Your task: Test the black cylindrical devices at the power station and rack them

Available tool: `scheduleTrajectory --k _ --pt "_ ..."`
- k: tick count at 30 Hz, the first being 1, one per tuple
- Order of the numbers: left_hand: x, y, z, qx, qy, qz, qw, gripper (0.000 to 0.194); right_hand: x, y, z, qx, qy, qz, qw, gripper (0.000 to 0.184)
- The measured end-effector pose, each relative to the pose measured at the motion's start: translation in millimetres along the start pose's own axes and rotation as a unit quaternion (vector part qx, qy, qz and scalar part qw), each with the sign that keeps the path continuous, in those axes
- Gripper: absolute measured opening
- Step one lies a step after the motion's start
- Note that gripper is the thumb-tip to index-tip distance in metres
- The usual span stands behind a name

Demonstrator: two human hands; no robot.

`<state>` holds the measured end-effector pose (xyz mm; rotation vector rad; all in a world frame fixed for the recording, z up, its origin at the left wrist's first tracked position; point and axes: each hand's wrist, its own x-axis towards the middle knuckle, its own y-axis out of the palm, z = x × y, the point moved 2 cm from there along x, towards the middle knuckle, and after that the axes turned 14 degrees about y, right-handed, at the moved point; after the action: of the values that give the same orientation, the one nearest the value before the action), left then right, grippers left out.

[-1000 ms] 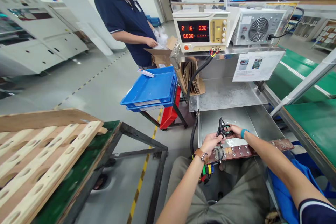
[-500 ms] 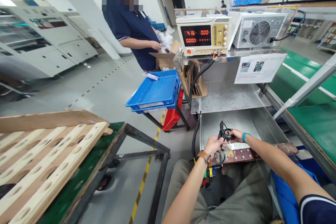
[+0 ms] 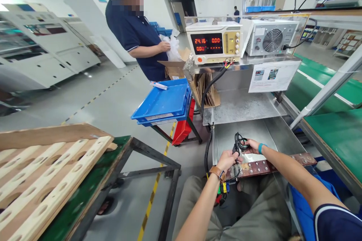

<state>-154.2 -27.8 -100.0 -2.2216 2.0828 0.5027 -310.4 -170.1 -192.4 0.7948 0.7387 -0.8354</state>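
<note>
A coiled black cable (image 3: pixel 237 141) is held between my two hands over the metal tray (image 3: pixel 268 130). My left hand (image 3: pixel 227 159) pinches the lower left part of the bundle. On the other side, my right hand (image 3: pixel 251 145) has its fingers closed round the coil's right loops. Beneath both hands runs a reddish-brown strip (image 3: pixel 254 168) with rows of metal studs, across the tray's front edge. Colourful connectors (image 3: pixel 223 188) in green, yellow, blue and red hang below the strip, by my left wrist. The cable's ends are hard to make out.
A power supply (image 3: pixel 214 43) with red digits stands on the metal shelf, beside a white unit with a fan (image 3: pixel 273 40). Blue trays (image 3: pixel 161 101) are stacked at centre left. A wooden rack (image 3: pixel 56 173) lies at left. A co-worker (image 3: pixel 135 34) handles clear plastic over a carton.
The whole view has shifted slightly. My hands keep hold of the cable, with the left hand a little lower against the bundle. The co-worker still holds the plastic.
</note>
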Motion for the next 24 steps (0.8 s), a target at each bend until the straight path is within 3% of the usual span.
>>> scheduleTrajectory --k 15,24 --pt "1.2 -1.5 3.4 0.055 0.026 0.008 0.998 0.029 2.4 -2.9 1.3 -0.001 0.001 -0.015 1.0 0.021" --pt "2.6 -3.9 8.3 0.056 0.04 0.018 0.997 0.043 4.6 -4.4 2.9 0.012 -0.015 -0.002 1.0 0.02"
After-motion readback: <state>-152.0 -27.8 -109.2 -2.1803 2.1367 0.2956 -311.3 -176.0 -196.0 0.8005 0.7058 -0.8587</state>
